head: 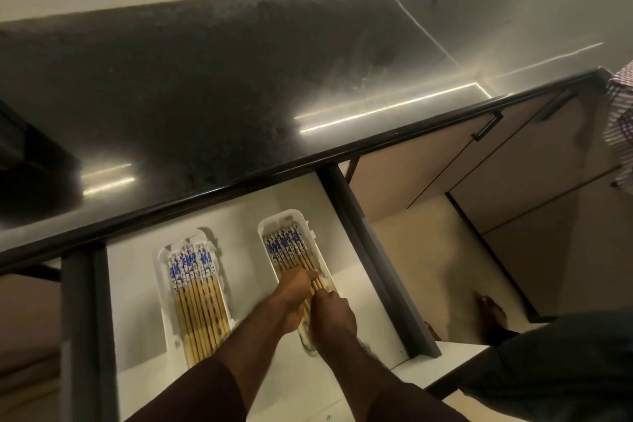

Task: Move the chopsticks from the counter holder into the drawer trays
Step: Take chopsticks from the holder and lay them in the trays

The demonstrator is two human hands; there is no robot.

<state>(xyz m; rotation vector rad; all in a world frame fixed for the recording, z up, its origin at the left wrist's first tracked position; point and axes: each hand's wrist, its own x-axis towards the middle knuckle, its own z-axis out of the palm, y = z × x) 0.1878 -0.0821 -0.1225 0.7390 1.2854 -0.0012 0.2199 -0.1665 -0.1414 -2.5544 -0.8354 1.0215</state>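
Two white trays lie in the open drawer (133,284) below the counter. The left tray (161,271) holds several bamboo chopsticks (197,288) with blue-and-white tops, laid side by side. The right tray (263,226) holds another bundle of chopsticks (286,245). Both hands are inside the right tray. My left hand (291,298) rests flat on the chopstick shafts with fingers stretched across them. My right hand (334,315) sits just right of it, fingers curled onto the lower ends of the same bundle. The near ends of that bundle are hidden under my hands. No counter holder is in view.
A glossy black countertop (239,79) overhangs the back of the drawer. A dark object (27,161) sits at its far left edge. Beige cabinet doors with a black handle (486,127) stand to the right. A checked cloth (620,120) hangs at the right edge. My foot (493,315) is on the floor.
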